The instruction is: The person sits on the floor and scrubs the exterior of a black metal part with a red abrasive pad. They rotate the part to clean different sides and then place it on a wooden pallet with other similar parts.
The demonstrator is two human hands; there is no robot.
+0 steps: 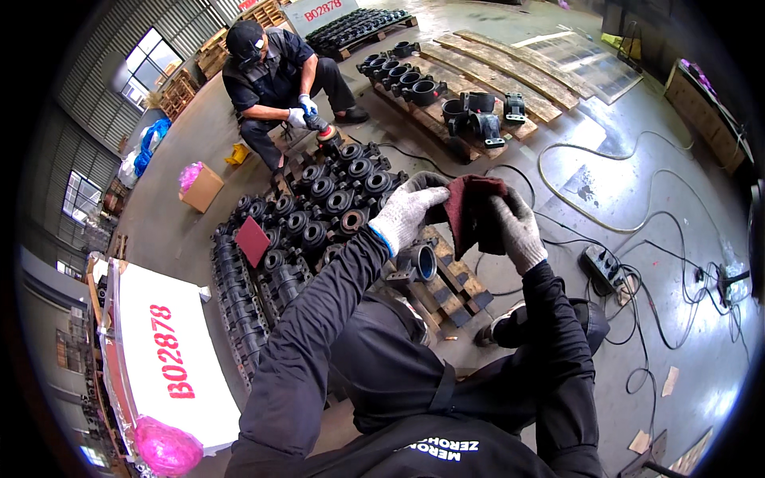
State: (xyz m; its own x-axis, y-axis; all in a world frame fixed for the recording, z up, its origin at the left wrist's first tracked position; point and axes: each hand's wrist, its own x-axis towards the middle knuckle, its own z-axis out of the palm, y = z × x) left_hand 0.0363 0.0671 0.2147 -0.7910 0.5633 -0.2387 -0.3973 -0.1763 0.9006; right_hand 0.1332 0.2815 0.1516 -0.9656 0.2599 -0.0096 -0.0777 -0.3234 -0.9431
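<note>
My left hand, in a pale knit work glove, pinches one side of a dark red abrasive pad. From the other side my right hand, gloved alike, grips the same pad, which looks bent or folded between the two hands. The pad is held up in front of my knees. Just below it a black cast metal part with a round bore rests by a wooden pallet. Another red abrasive pad lies on the many black castings to the left.
A co-worker crouches at the far left, holding a power tool against the castings. More castings stand on a pallet ahead. Cables and a power strip lie on the right floor. A white board stands at left.
</note>
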